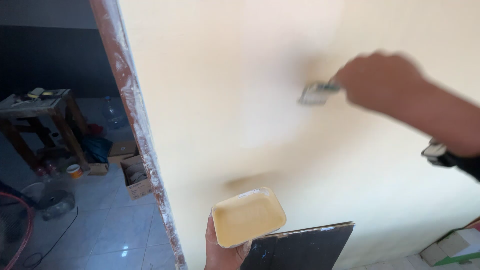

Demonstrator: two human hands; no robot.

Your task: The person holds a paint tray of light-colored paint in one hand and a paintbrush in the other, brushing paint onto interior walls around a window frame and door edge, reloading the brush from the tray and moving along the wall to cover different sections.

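A light, stiff brush (316, 93), best taken by its handle, is clenched in the right hand (382, 82) against the wall (240, 75), while a tray (248, 216) of cream paint, judged spillable, is gripped below it by the left hand (220, 250)

Wooden table (42, 107) seen at left past the paint-smeared door frame (135, 125), clear water bottle (113, 114) behind it. Open cardboard box (136, 176) and fan (15, 225) are set on the tiled floor (115, 230)
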